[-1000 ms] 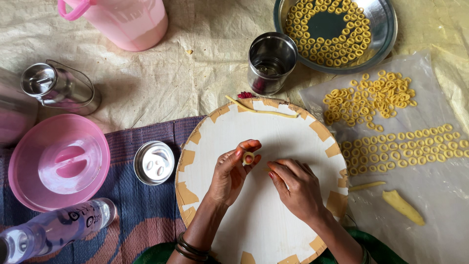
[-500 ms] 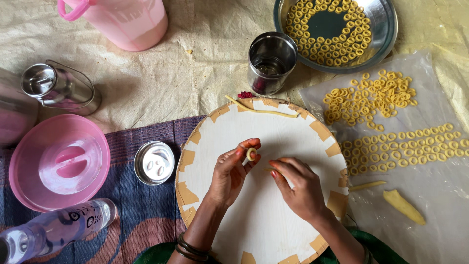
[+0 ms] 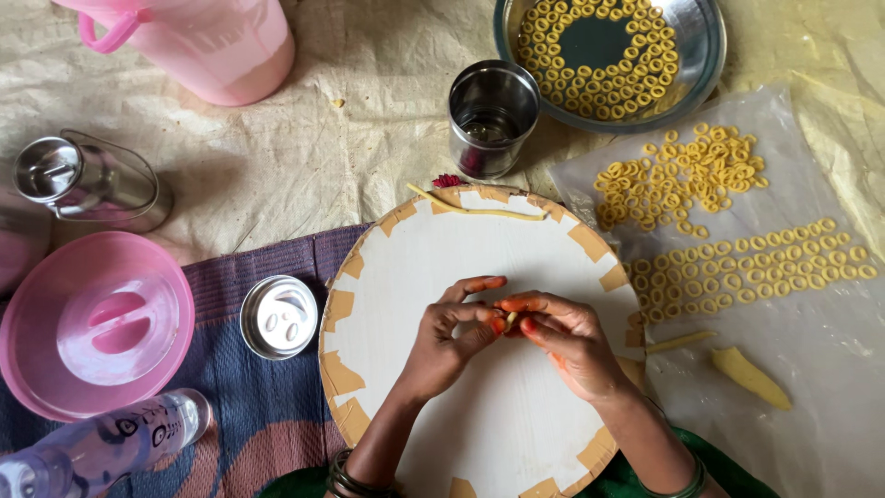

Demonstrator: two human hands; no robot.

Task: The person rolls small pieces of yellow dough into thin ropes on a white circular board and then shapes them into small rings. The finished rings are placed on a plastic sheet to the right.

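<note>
Fingers of the left hand (image 3: pixel 449 337) and right hand (image 3: pixel 564 334) meet tip to tip, pinched narrow around a small pale-yellow piece of dough (image 3: pixel 510 320), most of it hidden between them. Both hands hover over the middle of a round white board with tan taped edges (image 3: pixel 406 267). A thin yellow dough strand (image 3: pixel 479 211) lies near the board's far rim. Right of the board, a clear plastic sheet (image 3: pixel 830 350) carries yellow dough rings (image 3: pixel 737 263), some heaped, some in rows, plus a yellow dough wedge (image 3: pixel 751 376). Beyond: a steel plate with more rings (image 3: pixel 705 55), a steel cup (image 3: pixel 491 115). Left: small steel lid (image 3: pixel 278 316), pink round lid (image 3: pixel 92 323), pink jug (image 3: pixel 207 41).
</note>
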